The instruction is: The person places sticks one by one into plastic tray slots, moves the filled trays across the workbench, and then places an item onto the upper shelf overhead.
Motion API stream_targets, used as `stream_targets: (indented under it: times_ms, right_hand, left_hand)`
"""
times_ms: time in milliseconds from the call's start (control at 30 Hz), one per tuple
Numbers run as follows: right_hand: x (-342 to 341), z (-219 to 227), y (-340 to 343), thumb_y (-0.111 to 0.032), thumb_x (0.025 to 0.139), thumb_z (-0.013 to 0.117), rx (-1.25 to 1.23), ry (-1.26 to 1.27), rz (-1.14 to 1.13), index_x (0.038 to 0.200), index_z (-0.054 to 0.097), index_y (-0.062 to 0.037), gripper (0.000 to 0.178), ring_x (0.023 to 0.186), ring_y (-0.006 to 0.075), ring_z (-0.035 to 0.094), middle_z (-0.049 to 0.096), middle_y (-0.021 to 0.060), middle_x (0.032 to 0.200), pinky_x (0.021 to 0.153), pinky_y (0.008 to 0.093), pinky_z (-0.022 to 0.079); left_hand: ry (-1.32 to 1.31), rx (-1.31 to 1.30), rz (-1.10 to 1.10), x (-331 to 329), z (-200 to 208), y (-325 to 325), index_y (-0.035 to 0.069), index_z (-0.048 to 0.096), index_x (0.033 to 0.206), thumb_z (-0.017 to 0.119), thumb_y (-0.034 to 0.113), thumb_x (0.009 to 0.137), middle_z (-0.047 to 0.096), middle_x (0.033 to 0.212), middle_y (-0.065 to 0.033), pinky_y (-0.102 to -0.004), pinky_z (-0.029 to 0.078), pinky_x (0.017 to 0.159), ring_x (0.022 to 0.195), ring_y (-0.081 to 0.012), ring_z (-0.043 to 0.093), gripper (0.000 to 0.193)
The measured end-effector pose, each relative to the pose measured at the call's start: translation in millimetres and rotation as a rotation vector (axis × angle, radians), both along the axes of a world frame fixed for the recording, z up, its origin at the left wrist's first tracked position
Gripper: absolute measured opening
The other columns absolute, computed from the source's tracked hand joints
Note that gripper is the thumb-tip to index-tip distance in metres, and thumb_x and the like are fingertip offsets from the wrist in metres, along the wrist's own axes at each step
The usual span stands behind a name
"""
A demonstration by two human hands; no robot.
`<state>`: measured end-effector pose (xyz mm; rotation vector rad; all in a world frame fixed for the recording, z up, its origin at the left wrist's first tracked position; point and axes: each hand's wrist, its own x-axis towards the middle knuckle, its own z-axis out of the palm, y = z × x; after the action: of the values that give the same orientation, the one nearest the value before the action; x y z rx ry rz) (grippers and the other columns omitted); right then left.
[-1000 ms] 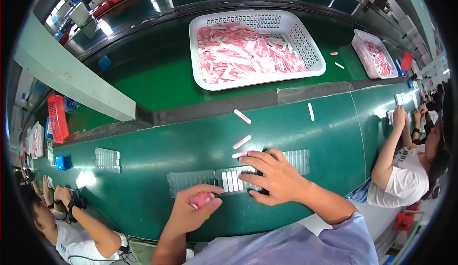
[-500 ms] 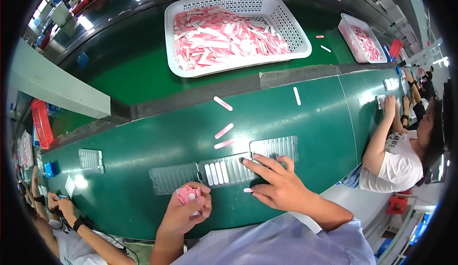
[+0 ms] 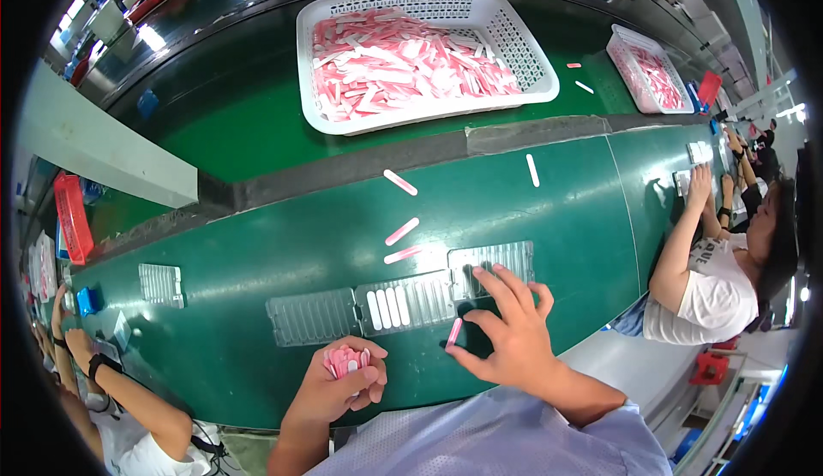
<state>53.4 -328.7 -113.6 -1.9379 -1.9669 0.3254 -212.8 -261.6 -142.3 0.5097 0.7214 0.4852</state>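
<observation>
My left hand [image 3: 341, 382] is closed round a bundle of small pink and white nail files [image 3: 345, 360], near the table's front edge. The thumb and index finger of my right hand [image 3: 510, 339] pinch a single pink nail file [image 3: 455, 332], which stands tilted just above the table. My other right fingers spread over the right clear ribbed plastic tray [image 3: 514, 257]. Left of it, the middle clear tray [image 3: 424, 303] has several white nail files [image 3: 388, 309] side by side in its left slots. The left clear tray [image 3: 310, 317] shows bare slots.
Loose nail files [image 3: 402, 231] lie beyond the trays. A large white basket [image 3: 343, 125] heaped with nail files stands past the dark ledge [image 3: 343, 167]. Another clear tray [image 3: 161, 286] lies left. Co-workers sit on both sides; a white post [image 3: 111, 142] rises at left.
My right hand has shifted slightly right and turned, and the nail file at its thumb has tipped from lying flat to upright. My left hand has tilted slightly. The left co-worker's arms moved.
</observation>
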Motion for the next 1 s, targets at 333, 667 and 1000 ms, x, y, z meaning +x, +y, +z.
stream_targets:
  times_ms: [333, 667, 1000]
  right_hand:
    - [6, 3, 2, -0.016, 0.072, 0.085, 0.045, 0.254, 0.104, 0.084, 0.073, -0.0097, 0.018, 0.118, 0.0296, 0.057, 0.062, 0.0127, 0.128, 0.093, 0.0441, 0.038]
    - [19, 6, 85, -0.01, 0.084, 0.074, -0.526, 0.729, 0.291, 0.088, 0.072, -0.0023, 0.008, 0.065, 0.0191, 0.066, 0.07, 0.0076, 0.073, 0.062, 0.0319, 0.052]
    - [5, -2, 105, -0.011, 0.083, 0.071, -0.241, 0.242, 0.423, 0.119, 0.062, -0.0031, 0.038, 0.095, 0.0359, 0.068, 0.068, 0.0157, 0.112, 0.082, 0.0453, 0.055]
  left_hand:
    - [-0.079, -0.106, -0.039, 6, -4, 4, -0.003, 0.06, 0.121, 0.064, -0.003, 0.091, 0.07, 0.094, -0.0156, -0.0225, 0.037, 0.041, 0.069, -0.0171, 0.066, 0.029]
    - [-0.163, -0.21, -0.012, 3, -9, 0, -0.001, 0.054, 0.127, 0.063, 0.004, 0.095, 0.07, 0.108, -0.0239, -0.025, 0.039, 0.039, 0.082, -0.0256, 0.075, 0.034]
    - [-0.103, -0.113, 0.07, -1, -6, -5, -0.001, 0.054, 0.128, 0.062, 0.001, 0.095, 0.07, 0.112, -0.0217, -0.0233, 0.035, 0.038, 0.083, -0.0244, 0.075, 0.034]
